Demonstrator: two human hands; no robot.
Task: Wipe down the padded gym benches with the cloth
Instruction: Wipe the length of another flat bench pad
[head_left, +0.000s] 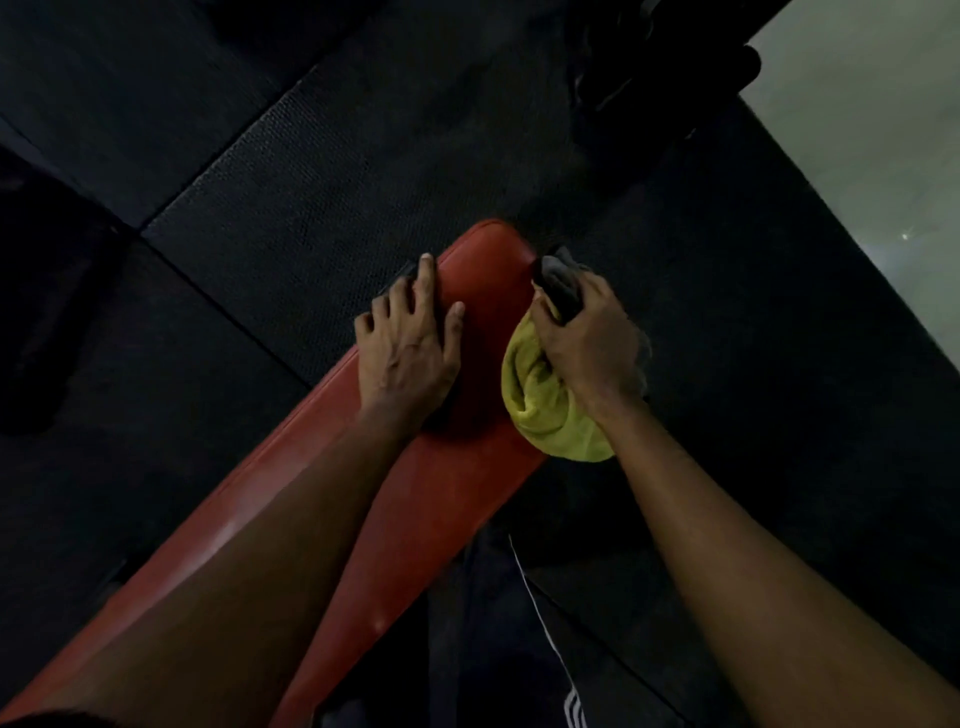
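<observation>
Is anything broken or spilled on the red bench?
Nothing stands out. The red bench looks whole, with no tear or spill showing. The left hand rests flat on it, and the right hand grips the yellow cloth at its edge. The picture is dim, so small marks could hide.

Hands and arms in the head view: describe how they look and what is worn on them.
The left hand and right hand are bare: no gloves, rings or watch show. The left forearm and right forearm are also uncovered, with no sleeve reaching into view. Short nails show on the left hand.
</observation>
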